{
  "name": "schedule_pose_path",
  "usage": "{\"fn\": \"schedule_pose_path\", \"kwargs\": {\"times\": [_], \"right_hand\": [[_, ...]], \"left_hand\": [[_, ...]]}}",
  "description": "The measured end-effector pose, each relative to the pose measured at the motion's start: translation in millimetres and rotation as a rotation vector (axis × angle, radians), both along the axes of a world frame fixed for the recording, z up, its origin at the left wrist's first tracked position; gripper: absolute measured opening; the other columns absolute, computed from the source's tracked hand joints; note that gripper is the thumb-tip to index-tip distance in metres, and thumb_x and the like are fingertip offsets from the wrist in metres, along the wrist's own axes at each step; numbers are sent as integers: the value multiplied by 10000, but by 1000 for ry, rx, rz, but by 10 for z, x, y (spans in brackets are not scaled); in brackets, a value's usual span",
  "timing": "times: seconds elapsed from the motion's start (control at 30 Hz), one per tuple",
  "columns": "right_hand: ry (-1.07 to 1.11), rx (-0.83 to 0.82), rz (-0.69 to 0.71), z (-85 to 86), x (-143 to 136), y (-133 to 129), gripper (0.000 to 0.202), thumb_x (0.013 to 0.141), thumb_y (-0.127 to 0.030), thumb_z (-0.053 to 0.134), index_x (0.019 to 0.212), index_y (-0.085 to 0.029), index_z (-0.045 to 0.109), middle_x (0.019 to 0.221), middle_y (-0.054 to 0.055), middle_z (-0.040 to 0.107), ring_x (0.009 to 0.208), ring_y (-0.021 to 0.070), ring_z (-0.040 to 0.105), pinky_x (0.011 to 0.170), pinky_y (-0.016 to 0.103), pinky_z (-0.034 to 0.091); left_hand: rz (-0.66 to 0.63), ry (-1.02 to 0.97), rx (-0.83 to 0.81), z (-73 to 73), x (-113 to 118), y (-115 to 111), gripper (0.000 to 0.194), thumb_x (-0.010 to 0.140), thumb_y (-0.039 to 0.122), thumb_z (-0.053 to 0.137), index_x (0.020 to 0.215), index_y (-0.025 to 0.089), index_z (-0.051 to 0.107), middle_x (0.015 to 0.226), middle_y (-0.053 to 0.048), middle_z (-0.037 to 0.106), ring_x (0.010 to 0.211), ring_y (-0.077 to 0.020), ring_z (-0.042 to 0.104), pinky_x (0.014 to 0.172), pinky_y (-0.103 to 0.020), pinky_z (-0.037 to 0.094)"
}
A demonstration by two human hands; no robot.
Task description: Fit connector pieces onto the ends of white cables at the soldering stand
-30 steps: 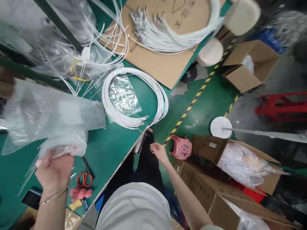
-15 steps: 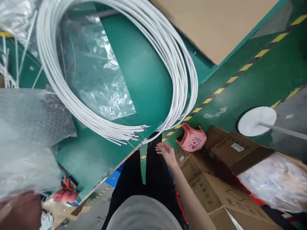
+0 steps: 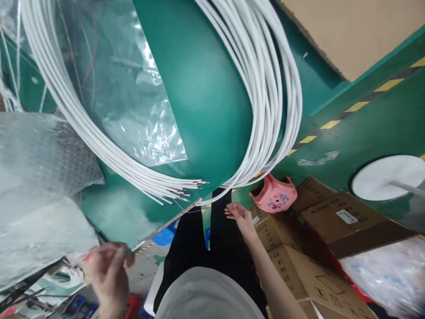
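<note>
A big loose coil of white cables (image 3: 265,97) lies on the green table (image 3: 209,119). Its stripped, dark-tipped ends (image 3: 186,188) bunch together near the table's corner. My right hand (image 3: 241,219) hovers past that corner, just below the cables, touching none of them. Its fingers are loosely bent, with nothing visible in them. My left hand (image 3: 111,274) is at the lower left, over the table's near edge, beside sheets of bubble wrap (image 3: 43,155). Motion smears its curled fingers. Something reddish shows at their left, and I cannot make out whether they hold it.
A clear plastic bag (image 3: 142,110) lies inside the coil. Cardboard (image 3: 358,35) covers the table's far right. On the floor at right stand cartons (image 3: 292,274), a pink plastic piece (image 3: 277,195) and a round white base with a pole (image 3: 385,177).
My left hand has come right from the lower-left corner, and the orange scissors seen there are out of sight. My right hand stays near the cables. The view has shifted closer to the coil.
</note>
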State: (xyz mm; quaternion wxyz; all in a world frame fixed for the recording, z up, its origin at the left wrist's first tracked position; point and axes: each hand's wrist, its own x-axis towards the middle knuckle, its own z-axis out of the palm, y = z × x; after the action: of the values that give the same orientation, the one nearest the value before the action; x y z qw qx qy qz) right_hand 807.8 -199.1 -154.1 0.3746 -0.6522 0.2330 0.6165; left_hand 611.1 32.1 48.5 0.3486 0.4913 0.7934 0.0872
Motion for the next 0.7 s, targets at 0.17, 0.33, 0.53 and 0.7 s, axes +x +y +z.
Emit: {"fn": "schedule_pose_path", "kwargs": {"times": [0.17, 0.33, 0.53, 0.7], "right_hand": [[35, 6, 88, -80, 204, -137, 537, 690, -673, 785, 878, -175, 717, 821, 78, 754, 720, 207, 718, 621, 301, 574], [37, 12, 227, -2, 312, -358, 450, 747, -599, 789, 849, -173, 688, 784, 49, 731, 701, 189, 699, 619, 300, 572], [23, 55, 425, 50, 435, -511, 249, 964, -385, 659, 962, -137, 662, 869, 13, 684, 751, 136, 666, 696, 302, 583], [-27, 104, 608, 123, 468, -502, 228, 983, -364, 637, 1018, -140, 660, 943, 28, 684, 805, 146, 671, 727, 313, 592]], "left_hand": [[15, 31, -655, -288, -26, -1042, 445, 722, 626, 699, 813, 219, 543, 595, 58, 508, 443, -102, 422, 443, -232, 342], [78, -7, -865, -462, 34, -1624, 527, 630, 716, 671, 762, 223, 542, 651, 20, 592, 397, -112, 440, 389, -250, 313], [232, -171, -736, -472, 43, -1838, 502, 671, 686, 646, 821, 219, 541, 610, 34, 583, 392, -124, 501, 394, -238, 372], [369, -324, -581, -495, -63, -2123, 415, 687, 585, 676, 828, 210, 568, 564, 45, 562, 410, -128, 535, 416, -224, 397]]}}
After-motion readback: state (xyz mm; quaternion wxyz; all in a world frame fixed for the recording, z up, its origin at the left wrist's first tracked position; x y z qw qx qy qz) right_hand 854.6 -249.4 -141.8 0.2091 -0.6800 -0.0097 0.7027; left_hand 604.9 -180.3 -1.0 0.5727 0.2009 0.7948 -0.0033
